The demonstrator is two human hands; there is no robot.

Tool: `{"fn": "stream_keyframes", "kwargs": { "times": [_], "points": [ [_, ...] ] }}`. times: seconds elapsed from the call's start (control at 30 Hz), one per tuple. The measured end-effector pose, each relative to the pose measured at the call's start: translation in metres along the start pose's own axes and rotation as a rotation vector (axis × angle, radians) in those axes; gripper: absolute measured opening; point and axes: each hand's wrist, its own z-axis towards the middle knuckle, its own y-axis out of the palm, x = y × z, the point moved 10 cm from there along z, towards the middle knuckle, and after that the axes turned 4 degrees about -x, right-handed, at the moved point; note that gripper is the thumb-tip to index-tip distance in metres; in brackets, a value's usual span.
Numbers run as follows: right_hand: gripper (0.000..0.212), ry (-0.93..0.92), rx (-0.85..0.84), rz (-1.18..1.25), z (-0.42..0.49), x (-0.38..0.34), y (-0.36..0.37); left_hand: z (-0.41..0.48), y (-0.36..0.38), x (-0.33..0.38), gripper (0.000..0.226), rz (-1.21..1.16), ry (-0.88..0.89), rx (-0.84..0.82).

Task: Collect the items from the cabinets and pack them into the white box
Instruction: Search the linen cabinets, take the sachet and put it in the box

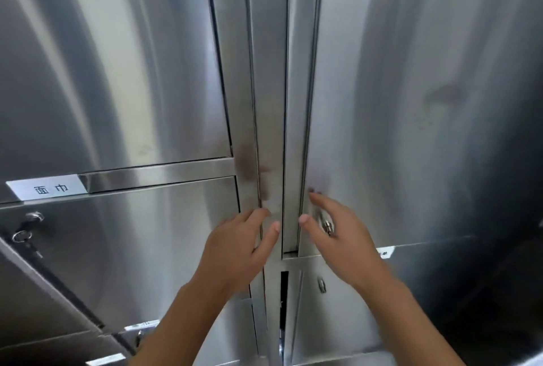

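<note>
Head view: left hand (235,251) and right hand (338,236) spread open, empty, against steel cabinet doors (411,101).

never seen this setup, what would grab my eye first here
Two bare hands meet low at centre: the left hand rests on the steel post between cabinets, and the right hand reaches for the edge of the tall right door. At far left, a white label sits above a keyed lock.

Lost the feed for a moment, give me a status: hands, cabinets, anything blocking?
Left hand and right hand both open, empty, at the steel cabinet doors. Right fingers by the upper right door's edge, near its lock. White box not in view. Nothing blocking.
</note>
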Motion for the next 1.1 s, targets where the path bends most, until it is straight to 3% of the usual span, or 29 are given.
{"fn": "stream_keyframes", "kwargs": {
  "times": [0.13, 0.37, 0.53, 1.1],
  "points": [
    [0.073, 0.057, 0.032, -0.061, -0.018, 0.003, 0.0, -0.005, 0.015, 0.002, 0.054, -0.126, 0.052, -0.049],
    [0.061, 0.071, 0.139, -0.174, -0.035, -0.015, -0.038, 0.016, -0.006, 0.028, 0.055, -0.234, 0.14, 0.016],
    [0.07, 0.068, 0.171, -0.208, -0.038, -0.022, -0.06, 0.026, -0.012, 0.05, 0.056, -0.335, 0.178, 0.078],
    [0.067, 0.135, 0.271, -0.15, -0.024, 0.014, -0.086, 0.053, -0.003, 0.074, 0.064, -0.43, 0.19, 0.199]
  ]
}}
